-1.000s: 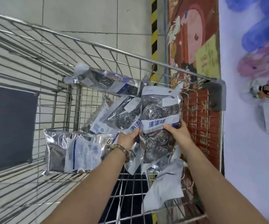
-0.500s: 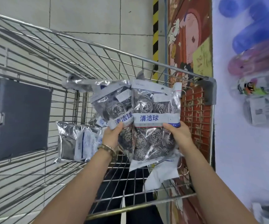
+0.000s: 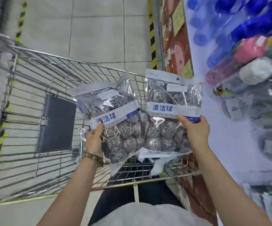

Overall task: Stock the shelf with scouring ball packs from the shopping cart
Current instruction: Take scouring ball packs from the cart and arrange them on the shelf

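Left hand point(image 3: 94, 139) pinches one scouring ball pack point(image 3: 115, 126), right hand point(image 3: 196, 132) grips second pack point(image 3: 171, 101), both upright over shopping cart point(image 3: 76, 60); shelf point(image 3: 239, 144) lies to the right, nearer right hand.

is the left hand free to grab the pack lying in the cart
Probably not yet: the left hand grips a pack, so its fingers are taken. The loose pack lies in the cart close behind that hand, partly hidden by it.
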Motion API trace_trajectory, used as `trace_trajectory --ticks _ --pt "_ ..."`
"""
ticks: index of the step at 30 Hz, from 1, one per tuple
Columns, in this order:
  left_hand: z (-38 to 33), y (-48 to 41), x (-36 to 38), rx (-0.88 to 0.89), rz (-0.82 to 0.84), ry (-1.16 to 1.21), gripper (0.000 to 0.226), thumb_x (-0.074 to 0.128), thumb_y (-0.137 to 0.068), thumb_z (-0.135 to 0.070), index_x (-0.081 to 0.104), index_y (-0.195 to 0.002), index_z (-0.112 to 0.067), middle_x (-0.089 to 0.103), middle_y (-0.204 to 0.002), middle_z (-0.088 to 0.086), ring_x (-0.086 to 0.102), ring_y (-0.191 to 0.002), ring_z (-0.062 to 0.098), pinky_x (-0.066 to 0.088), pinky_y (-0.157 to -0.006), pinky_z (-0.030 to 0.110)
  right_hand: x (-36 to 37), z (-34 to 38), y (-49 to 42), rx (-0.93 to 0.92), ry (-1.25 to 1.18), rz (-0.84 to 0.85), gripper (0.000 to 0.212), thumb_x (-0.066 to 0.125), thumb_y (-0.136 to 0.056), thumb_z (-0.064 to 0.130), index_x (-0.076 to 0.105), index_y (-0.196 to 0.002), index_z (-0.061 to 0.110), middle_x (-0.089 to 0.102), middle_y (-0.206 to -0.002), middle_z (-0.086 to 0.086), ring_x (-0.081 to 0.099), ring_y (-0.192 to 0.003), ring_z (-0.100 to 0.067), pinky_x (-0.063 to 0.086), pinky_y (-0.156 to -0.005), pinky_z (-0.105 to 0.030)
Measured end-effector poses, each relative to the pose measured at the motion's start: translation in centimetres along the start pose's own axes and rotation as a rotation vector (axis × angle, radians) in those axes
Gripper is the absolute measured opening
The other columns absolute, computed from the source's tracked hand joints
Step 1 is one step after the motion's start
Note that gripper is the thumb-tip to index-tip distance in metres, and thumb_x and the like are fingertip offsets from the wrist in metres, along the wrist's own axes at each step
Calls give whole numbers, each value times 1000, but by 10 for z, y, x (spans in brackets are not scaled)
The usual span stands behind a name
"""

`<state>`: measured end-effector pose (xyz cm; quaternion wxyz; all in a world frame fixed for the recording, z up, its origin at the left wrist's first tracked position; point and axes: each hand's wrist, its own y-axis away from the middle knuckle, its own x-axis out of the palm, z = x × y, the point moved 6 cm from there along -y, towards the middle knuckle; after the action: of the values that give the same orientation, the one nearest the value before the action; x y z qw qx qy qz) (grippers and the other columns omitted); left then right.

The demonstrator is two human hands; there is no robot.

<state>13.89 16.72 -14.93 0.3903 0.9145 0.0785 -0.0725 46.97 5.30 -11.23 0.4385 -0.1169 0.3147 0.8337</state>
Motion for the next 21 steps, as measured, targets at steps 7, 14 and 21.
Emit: trace_trajectory --ticks 7,14,21 --pt "-40 33 -7 79 137 -41 55 67 -48 -70 54 -70 -21 51 -72 0 44 -66 18 33 -67 35 -64 35 47 -96 -13 -112 39 80 -71 36 52 -89 16 54 -74 11 48 -63 -2 36 -54 -19" --pt "-71 70 16 220 334 -171 31 62 -84 -40 48 -69 -17 47 -71 -1 42 -65 15 38 -64 29 -102 22 89 -88 -110 -241 26 75 -76 36 53 -80 22 59 -75 4 56 -71 -21 47 -68 -37" --pt "-83 87 40 328 456 -270 26 64 -82 -42 52 -75 -19 50 -72 -1 46 -69 16 40 -69 32 -137 -7 144 -39 -244 -336 15 70 -84 28 58 -82 18 60 -76 -3 55 -64 -20 48 -61 -39"
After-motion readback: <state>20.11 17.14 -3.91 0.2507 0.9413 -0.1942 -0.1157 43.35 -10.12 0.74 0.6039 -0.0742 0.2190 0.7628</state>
